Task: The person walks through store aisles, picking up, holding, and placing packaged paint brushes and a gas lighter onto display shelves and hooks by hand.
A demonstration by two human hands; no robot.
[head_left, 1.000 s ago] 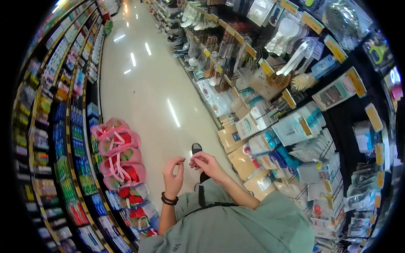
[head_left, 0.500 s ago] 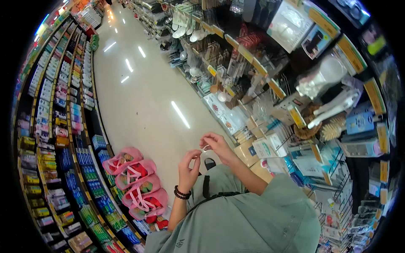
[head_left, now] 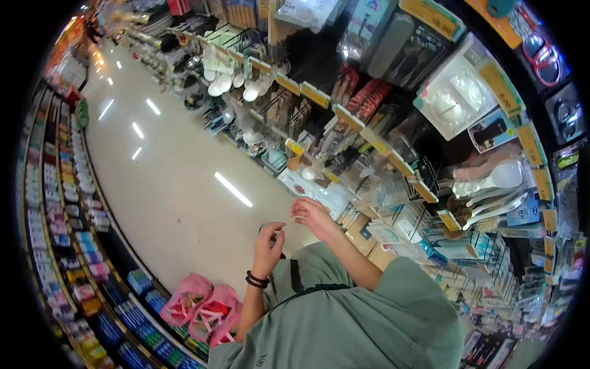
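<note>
Left grip [head_left: 269, 249] and right grip [head_left: 312, 218] loosely curled, nothing visibly held; pink bags [head_left: 186, 301] look soft, best supported underneath

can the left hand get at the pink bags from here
Probably yes: the pink bags are on the same side as the left hand, and nothing seems to block the way. It would have to move back; how far down they sit is hard to tell.

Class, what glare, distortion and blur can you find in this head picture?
Head view: white streaks glare on the floor; left shelves bow with lens distortion; picture corners are black; the far aisle looks soft; left hand and right hand look clearer.
</note>
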